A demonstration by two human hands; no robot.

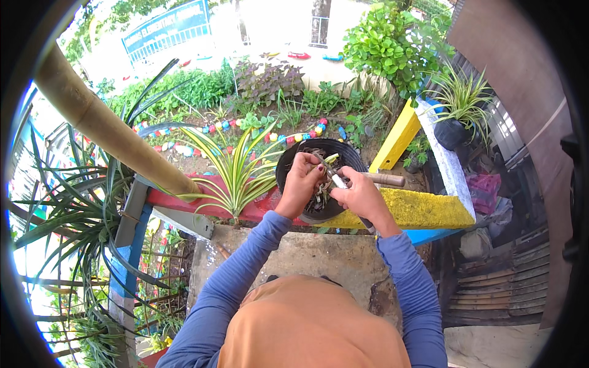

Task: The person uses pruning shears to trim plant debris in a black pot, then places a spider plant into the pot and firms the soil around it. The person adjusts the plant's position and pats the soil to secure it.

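Note:
Above a round black plastic pot (354,158), my left hand (301,181) pinches a small plant piece (332,158), pale green and yellow; the fingers hide part of it. My right hand (363,195) grips a cutting tool (338,179) with a metal blade and a white part; its blade meets the left fingertips. A wooden tool handle (386,179) sticks out to the right behind my right hand, its other end hidden. Dry plant scraps (317,198) lie inside the pot. Left of the pot, a striped spider plant (234,179) leans on the wall.
The pot rests on a low wall painted red (207,184) and yellow (428,209). A bamboo pole (110,124) slants in at left beside a long-leaved dark plant (92,202). A potted spider plant (460,115) stands at right on the white ledge (444,152). Beyond lies a garden bed (257,115).

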